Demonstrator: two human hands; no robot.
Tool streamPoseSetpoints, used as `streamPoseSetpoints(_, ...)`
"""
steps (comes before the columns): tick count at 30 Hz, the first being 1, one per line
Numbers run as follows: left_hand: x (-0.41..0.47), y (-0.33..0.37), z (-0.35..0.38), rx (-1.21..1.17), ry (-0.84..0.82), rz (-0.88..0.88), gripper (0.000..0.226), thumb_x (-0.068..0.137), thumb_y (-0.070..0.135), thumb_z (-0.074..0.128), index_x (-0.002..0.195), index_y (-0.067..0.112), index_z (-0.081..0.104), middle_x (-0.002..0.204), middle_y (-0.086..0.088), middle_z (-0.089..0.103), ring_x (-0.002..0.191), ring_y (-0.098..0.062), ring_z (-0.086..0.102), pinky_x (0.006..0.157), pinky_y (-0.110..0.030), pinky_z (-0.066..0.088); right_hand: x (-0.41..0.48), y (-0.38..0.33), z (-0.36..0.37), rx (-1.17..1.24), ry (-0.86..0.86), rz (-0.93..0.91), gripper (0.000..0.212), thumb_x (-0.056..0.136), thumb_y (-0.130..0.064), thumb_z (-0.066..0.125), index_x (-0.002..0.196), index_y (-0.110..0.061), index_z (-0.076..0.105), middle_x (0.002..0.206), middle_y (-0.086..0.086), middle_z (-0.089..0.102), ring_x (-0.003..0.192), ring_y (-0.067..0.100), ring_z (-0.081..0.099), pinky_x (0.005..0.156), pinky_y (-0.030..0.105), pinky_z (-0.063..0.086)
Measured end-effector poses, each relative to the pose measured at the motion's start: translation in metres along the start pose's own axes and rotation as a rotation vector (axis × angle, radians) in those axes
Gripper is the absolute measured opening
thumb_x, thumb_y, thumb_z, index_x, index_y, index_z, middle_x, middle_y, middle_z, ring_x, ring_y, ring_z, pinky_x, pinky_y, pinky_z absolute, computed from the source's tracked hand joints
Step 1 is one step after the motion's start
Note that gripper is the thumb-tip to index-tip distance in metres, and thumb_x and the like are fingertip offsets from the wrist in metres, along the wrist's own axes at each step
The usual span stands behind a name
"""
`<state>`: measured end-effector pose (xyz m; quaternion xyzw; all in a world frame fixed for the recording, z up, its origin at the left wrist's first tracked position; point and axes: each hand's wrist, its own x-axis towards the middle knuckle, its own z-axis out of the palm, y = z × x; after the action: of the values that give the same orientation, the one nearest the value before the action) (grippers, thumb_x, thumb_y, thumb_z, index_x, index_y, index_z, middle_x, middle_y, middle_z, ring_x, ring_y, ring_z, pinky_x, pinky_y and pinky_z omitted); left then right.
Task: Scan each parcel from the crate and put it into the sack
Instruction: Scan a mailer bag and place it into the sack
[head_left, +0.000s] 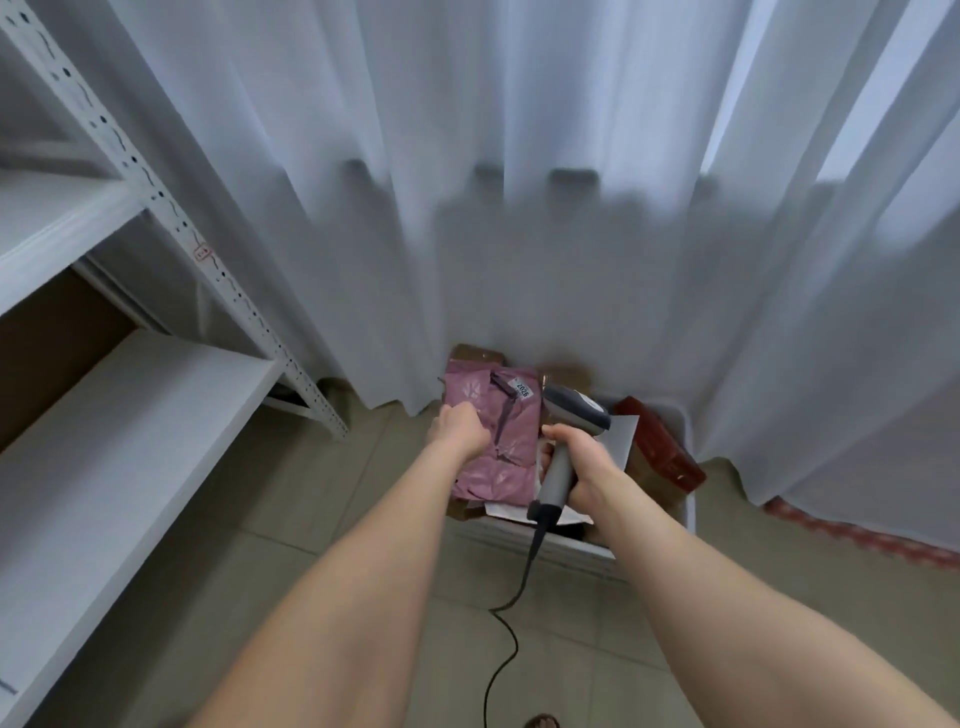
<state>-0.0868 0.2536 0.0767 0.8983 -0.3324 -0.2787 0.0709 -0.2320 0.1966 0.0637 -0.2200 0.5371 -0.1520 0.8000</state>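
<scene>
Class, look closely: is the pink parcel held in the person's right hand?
No, the right hand grips the grey scanner, while the left hand holds the pink parcel.

"2026" in black digits on a small white label (521, 391) on the pink parcel (501, 457)

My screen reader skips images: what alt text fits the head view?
A person's left hand holds a pink parcel over a crate while the right hand grips a corded scanner beside it. White curtains hang behind; metal shelving stands left.
</scene>
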Motion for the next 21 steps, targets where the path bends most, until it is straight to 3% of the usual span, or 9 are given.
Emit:
streamPoseSetpoints(6,0.095,0.021,0.024,-0.054,-0.051,-0.116,0.037,0.093,0.016,0.048,0.128,0.004,0.049,0.133,-0.019,0.051,0.121,-0.035,0.05,0.096,-0.035,0.043,0.102,-0.047,0.001,-0.027,0.027,0.052,0.004,0.089,-0.007,0.06,0.085,-0.009,0.061,0.066,0.002,0.053,0.054,0.013,0.047,0.053,0.024,0.041)
streamPoseSetpoints(15,0.234,0.005,0.089,-0.313,-0.04,-0.36,0.027,0.088,0.019,0.062,0.111,0.007,0.057,0.119,-0.017,0.061,0.108,-0.032,0.059,0.088,-0.033,0.049,0.264,-0.07,-0.008,-0.061,0.075,0.147,0.002,0.086,-0.006,0.064,0.085,-0.005,0.062,0.065,0.006,0.057,0.054,0.014,0.05,0.058,0.027,0.044)
streamPoseSetpoints(21,0.306,-0.035,0.129,-0.422,0.035,-0.529,0.07,0.078,0.037,0.074,0.131,0.001,0.046,0.125,-0.017,0.057,0.114,-0.032,0.057,0.095,-0.04,0.049,0.342,-0.061,-0.017,-0.093,0.095,0.168,0.024,0.083,-0.008,0.066,0.106,-0.004,0.06,0.075,0.011,0.062,0.057,0.021,0.056,0.056,0.032,0.049)
